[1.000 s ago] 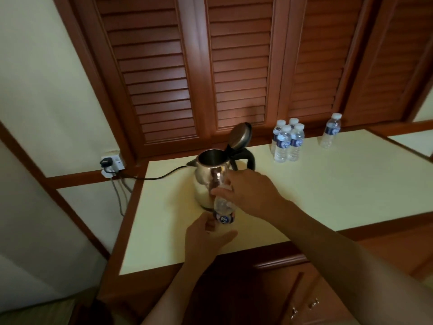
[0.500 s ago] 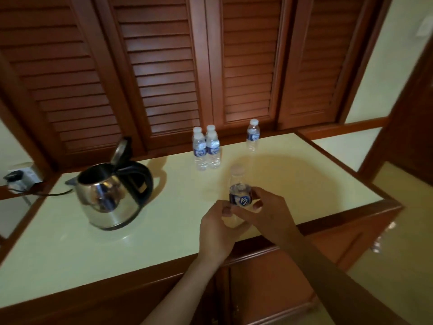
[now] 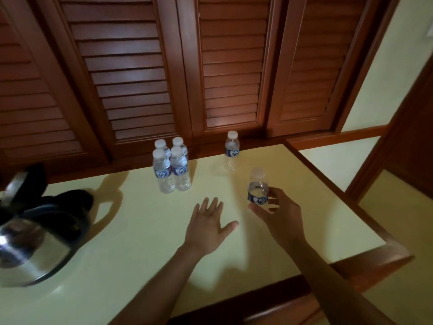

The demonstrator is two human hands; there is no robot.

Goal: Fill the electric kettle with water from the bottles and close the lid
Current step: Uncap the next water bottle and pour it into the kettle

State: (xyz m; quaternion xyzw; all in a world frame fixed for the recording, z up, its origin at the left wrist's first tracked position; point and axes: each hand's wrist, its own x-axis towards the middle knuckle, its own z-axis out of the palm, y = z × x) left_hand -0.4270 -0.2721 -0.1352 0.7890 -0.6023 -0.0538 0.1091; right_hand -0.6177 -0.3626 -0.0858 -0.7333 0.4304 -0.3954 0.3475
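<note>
My right hand point(image 3: 278, 213) is wrapped around a small capped water bottle point(image 3: 257, 187) that looks empty, holding it upright over the right part of the counter. My left hand point(image 3: 208, 226) hovers open and flat, fingers spread, just left of it. The steel electric kettle point(image 3: 35, 240) stands at the far left with its lid point(image 3: 16, 184) raised and its black handle facing me. Several full bottles point(image 3: 172, 168) stand clustered at the back of the counter. A single bottle point(image 3: 232, 150) stands alone to their right.
The pale yellow counter point(image 3: 145, 249) has a wooden rim, with its right corner near my right forearm. Dark louvred wooden doors point(image 3: 210, 66) run along the back. A lower ledge and a pale wall lie to the right.
My view and the bottle have swung right, away from the kettle. My left hand has let go of the bottle and opened; my right hand alone carries it farther right.
</note>
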